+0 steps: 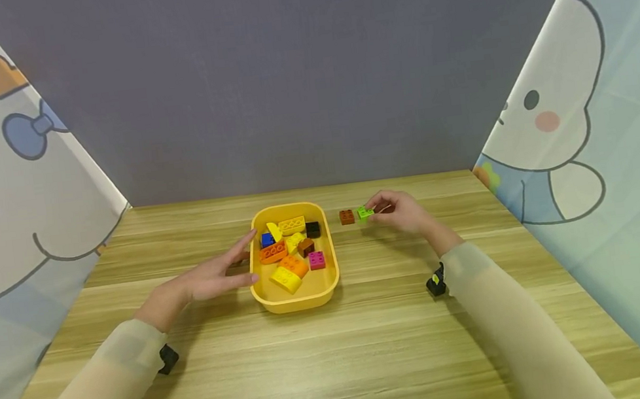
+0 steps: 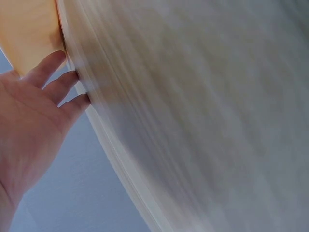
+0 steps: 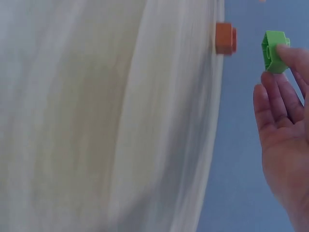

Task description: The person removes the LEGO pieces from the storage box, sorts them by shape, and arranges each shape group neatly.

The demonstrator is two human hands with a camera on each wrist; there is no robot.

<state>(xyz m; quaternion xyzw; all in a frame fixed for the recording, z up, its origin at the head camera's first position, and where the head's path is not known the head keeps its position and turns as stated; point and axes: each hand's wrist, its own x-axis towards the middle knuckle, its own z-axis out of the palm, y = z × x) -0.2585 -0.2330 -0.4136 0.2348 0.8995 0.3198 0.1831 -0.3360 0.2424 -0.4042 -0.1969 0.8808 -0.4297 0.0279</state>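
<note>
Between the thumb and fingers of my right hand [image 1: 403, 213] is a green toy brick [image 1: 364, 213]. The right wrist view shows that green brick [image 3: 275, 52] lifted off the table, its hollow underside facing sideways. Just left of it, a brown brick [image 1: 347, 217] stands studs up on the wood. My left hand [image 1: 219, 277] has its fingers spread against the left side of a yellow tub [image 1: 298, 305]. In the left wrist view the left hand's fingers [image 2: 72, 104] are extended beside the tub wall [image 2: 34, 34] and hold nothing.
The tub holds several loose bricks: yellow ones [image 1: 286, 279], orange ones [image 1: 273, 252], a magenta one [image 1: 317, 260], a black one [image 1: 313, 230], a blue one [image 1: 267, 240] and another brown one [image 1: 306, 247]. A grey wall [image 1: 283, 85] rises behind the wooden table [image 1: 327, 370].
</note>
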